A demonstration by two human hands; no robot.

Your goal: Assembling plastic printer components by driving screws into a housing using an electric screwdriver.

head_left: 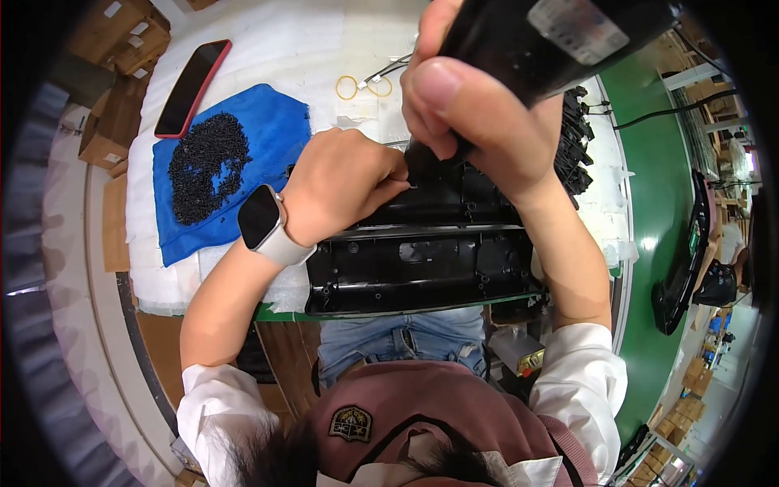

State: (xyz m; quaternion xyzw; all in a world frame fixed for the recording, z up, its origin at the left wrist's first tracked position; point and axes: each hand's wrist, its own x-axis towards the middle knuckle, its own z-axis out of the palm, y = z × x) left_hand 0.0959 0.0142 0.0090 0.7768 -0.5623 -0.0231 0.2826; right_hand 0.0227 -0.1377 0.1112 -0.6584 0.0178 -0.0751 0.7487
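Note:
My right hand (487, 114) is wrapped round a thick black electric screwdriver (560, 49), its wide labelled end toward the camera. The tool's lower end is mostly hidden behind my fingers. Just left of it my left hand (345, 178), with a smartwatch (261, 219) on the wrist, is closed in a pinch over the farther of two long black plastic housings (434, 203). Whatever the fingertips hold is too small to name. The nearer black housing (406, 264) lies hollow side up along the table's front edge, with small posts inside.
On the left a blue cloth (272, 122) carries a heap of tiny black screws (207, 170). A red-cased phone (193, 88) lies behind it. Yellow rings (346, 87) and thin cables sit at the back. Black parts (573, 146) are piled beyond my right wrist.

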